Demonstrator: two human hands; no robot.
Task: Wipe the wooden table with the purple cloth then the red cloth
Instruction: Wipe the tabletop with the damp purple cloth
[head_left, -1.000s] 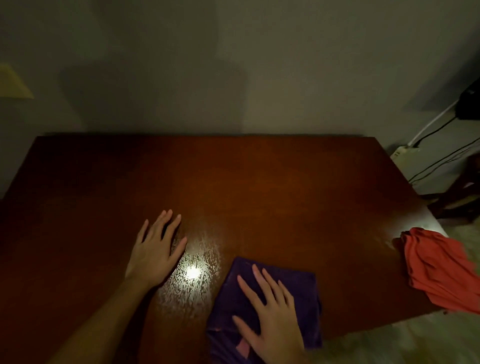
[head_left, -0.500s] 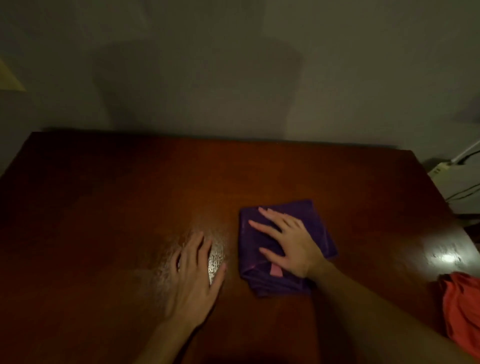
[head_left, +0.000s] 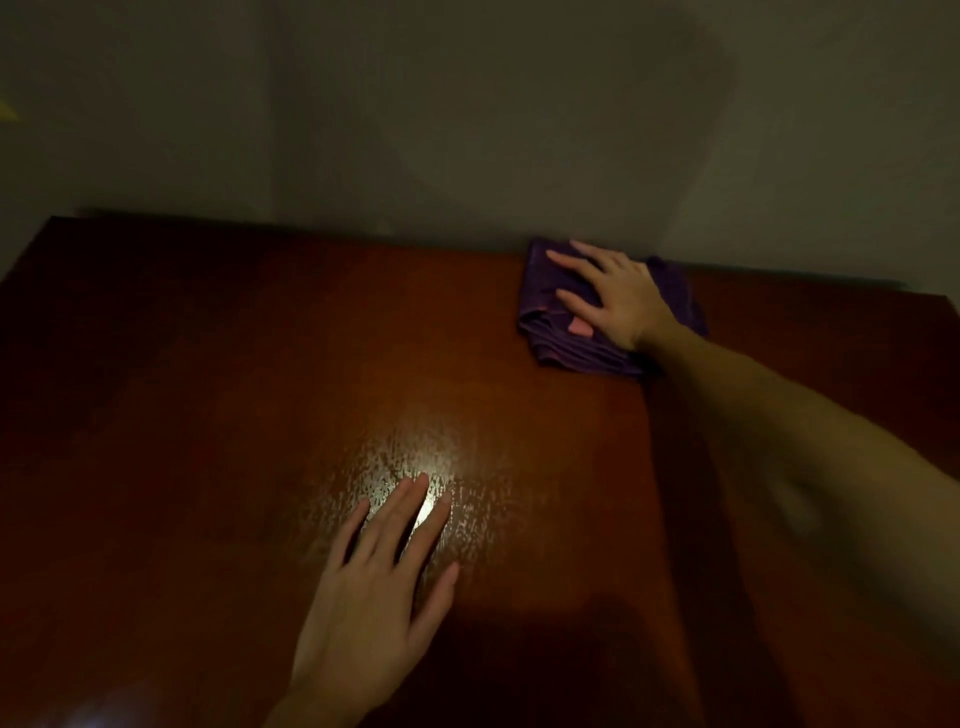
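The folded purple cloth (head_left: 561, 340) lies at the far edge of the dark wooden table (head_left: 218, 374), right of centre, close to the wall. My right hand (head_left: 610, 293) presses flat on top of it, fingers spread and pointing left, arm stretched out across the table. My left hand (head_left: 382, 587) rests flat on the bare wood near the front, fingers apart, beside a bright light reflection. The red cloth is out of view.
A grey wall (head_left: 467, 114) rises directly behind the table's far edge. The tabletop to the left and centre is bare wood in dim light.
My right hand has pushed the purple cloth from the table's front, through the middle, out to the far edge by the wall. The left hand stayed flat; the red cloth left the view.
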